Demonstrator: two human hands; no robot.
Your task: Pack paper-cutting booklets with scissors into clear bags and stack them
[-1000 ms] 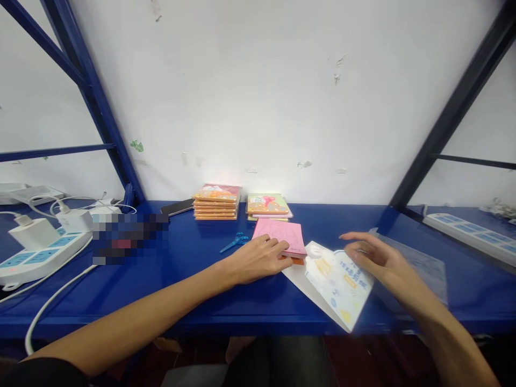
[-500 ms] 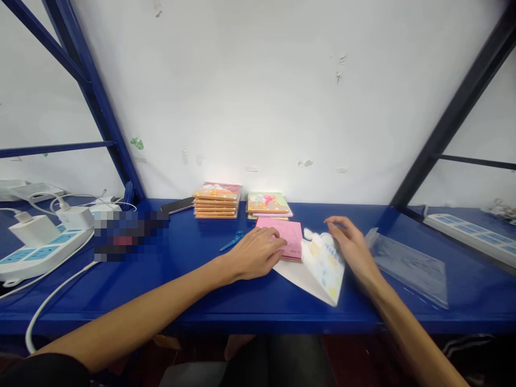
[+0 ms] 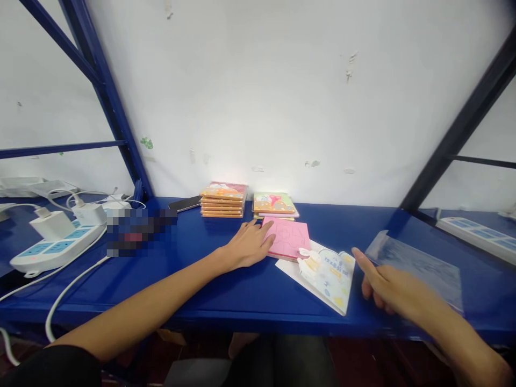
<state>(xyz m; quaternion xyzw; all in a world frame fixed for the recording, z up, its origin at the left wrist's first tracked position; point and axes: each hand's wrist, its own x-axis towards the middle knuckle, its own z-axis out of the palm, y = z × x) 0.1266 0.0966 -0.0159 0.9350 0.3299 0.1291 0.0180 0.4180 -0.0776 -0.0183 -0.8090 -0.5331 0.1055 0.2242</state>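
Note:
My left hand (image 3: 252,243) lies on the left edge of a pink paper pad (image 3: 287,239) printed with line drawings, its fingers spread. Beneath and in front of the pad is a folded white card cover (image 3: 332,277) with a rabbit, coloured spots and blue lettering; its printed flap leans back toward the pad. To the right of the cover hovers my right hand (image 3: 393,287), thumb stretched out, other fingers loosely bent, nothing visible in it. Partly behind that hand lies a clear plastic sleeve (image 3: 419,263).
At the wall stand a stack of wrapped booklets (image 3: 223,201) and a smaller stack (image 3: 274,203). A dark phone (image 3: 184,203) lies to their left. White power strips (image 3: 56,244) with chargers and cables occupy the left side; another power strip (image 3: 479,239) is at right.
My right hand has come off the cover flap and moved right, toward the plastic sleeve. The flap has dropped lower. The blue scissors by my left hand are now hidden. The view has shifted slightly.

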